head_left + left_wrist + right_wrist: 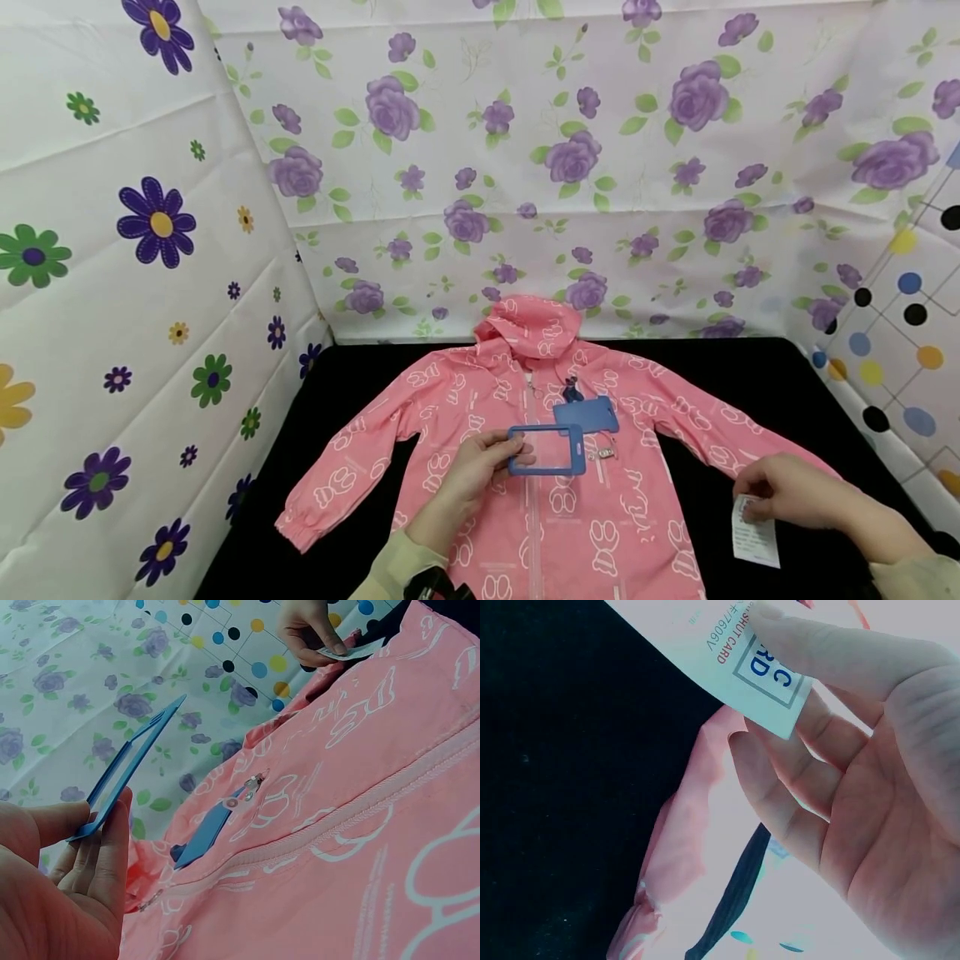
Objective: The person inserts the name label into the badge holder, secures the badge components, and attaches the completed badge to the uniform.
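Note:
Over the middle of a pink hooded jacket (495, 500), my left hand (480, 467) pinches the left end of a blue card holder frame (577, 450) with a clear window. The left wrist view shows that card holder (142, 757) tilted between thumb and fingers. Lying on the jacket just beyond is a second blue piece (588, 414), with a small dark charm (572, 389) above it and a metal clip (604, 453) below. Off to the right, my right hand (795, 492) pinches a white printed card (753, 537) by one edge; printed lettering shows on the card (735, 667) in the right wrist view.
The jacket lies spread on a black table surface (360, 383), sleeves out to both sides and hood at the back. Flowered cloth walls (525, 167) stand behind and at the left; a dotted wall (900, 350) is at the right.

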`<action>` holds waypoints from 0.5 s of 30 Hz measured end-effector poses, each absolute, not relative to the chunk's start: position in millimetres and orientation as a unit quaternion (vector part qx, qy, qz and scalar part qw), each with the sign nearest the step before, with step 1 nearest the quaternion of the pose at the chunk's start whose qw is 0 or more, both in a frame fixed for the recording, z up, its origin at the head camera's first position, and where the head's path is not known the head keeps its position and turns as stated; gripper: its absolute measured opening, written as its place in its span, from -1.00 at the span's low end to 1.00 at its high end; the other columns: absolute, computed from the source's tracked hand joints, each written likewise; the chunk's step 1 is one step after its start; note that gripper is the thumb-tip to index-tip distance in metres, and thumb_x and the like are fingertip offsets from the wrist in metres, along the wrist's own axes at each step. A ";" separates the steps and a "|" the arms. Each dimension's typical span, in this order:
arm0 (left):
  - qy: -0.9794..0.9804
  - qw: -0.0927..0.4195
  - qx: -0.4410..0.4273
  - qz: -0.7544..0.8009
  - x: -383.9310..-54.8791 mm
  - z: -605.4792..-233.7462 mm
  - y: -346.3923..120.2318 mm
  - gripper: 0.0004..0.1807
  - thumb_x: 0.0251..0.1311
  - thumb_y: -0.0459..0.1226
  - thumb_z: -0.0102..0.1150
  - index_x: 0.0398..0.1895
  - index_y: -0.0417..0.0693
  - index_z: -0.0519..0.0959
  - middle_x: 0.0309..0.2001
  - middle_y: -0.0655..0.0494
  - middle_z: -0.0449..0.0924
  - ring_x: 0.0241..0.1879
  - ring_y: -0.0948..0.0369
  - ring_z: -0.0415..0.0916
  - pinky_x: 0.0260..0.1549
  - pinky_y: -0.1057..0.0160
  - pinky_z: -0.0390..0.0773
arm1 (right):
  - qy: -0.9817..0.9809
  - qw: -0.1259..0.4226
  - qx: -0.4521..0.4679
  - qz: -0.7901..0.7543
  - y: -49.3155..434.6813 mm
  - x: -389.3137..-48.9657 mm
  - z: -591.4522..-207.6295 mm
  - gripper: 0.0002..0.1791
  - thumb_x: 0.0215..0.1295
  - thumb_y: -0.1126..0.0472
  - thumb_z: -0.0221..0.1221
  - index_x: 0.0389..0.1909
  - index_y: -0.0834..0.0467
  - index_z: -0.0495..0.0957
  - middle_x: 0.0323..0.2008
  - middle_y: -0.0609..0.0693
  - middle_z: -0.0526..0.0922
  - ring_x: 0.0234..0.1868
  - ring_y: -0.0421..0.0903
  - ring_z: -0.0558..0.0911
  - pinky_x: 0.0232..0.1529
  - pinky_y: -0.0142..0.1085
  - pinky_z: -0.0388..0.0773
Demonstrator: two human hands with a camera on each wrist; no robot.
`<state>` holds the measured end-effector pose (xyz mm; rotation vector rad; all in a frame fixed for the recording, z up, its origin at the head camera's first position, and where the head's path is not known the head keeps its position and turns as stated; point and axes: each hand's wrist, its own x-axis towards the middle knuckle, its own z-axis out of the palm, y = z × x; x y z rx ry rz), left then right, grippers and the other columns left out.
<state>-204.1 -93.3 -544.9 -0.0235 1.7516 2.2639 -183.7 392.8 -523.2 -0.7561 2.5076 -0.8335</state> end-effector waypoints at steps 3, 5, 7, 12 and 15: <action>0.606 0.138 -0.008 0.784 -203.9 -545.5 -92.6 -0.62 0.48 -0.33 0.30 0.20 -0.48 0.59 -0.14 -0.15 0.81 -0.23 0.18 0.82 -0.10 0.23 0.79 | 0.894 0.185 -0.277 -0.298 394.6 -185.3 -522.7 -0.91 0.31 0.19 0.47 -0.25 -0.05 0.76 -0.31 -0.32 0.69 -0.38 -0.39 0.50 -0.43 -0.35 0.49; 0.605 0.138 -0.009 0.784 -204.3 -546.1 -92.2 -0.62 0.48 -0.33 0.30 0.19 -0.47 0.59 -0.14 -0.15 0.81 -0.23 0.18 0.82 -0.10 0.22 0.79 | 0.894 0.176 -0.285 -0.299 394.9 -186.5 -521.4 -0.91 0.32 0.19 0.46 -0.24 -0.06 0.75 -0.31 -0.33 0.69 -0.38 -0.40 0.48 -0.44 -0.36 0.46; 0.605 0.136 -0.011 0.785 -205.1 -547.3 -92.0 -0.63 0.48 -0.34 0.31 0.18 -0.47 0.60 -0.14 -0.14 0.81 -0.23 0.18 0.82 -0.10 0.21 0.79 | 0.892 0.164 -0.292 -0.305 394.7 -187.4 -520.3 -0.90 0.33 0.21 0.46 -0.24 -0.05 0.73 -0.32 -0.33 0.68 -0.40 -0.40 0.47 -0.46 -0.37 0.44; 0.603 0.135 -0.016 0.786 -205.6 -548.0 -91.4 -0.63 0.47 -0.34 0.31 0.18 -0.48 0.60 -0.16 -0.14 0.81 -0.24 0.17 0.82 -0.11 0.22 0.79 | 0.900 0.135 -0.281 -0.306 390.9 -188.1 -517.9 -0.87 0.28 0.18 0.49 -0.26 -0.07 0.72 -0.40 -0.36 0.62 -0.43 -0.40 0.47 -0.47 -0.38 0.43; 0.603 0.138 -0.016 0.785 -205.2 -547.9 -91.3 -0.60 0.48 -0.34 0.31 0.20 -0.50 0.58 -0.16 -0.12 0.81 -0.24 0.18 0.82 -0.12 0.22 0.79 | 0.907 0.112 -0.275 -0.300 388.9 -188.8 -517.7 -0.85 0.26 0.15 0.51 -0.26 -0.10 0.72 -0.41 -0.37 0.63 -0.43 -0.40 0.52 -0.45 -0.38 0.48</action>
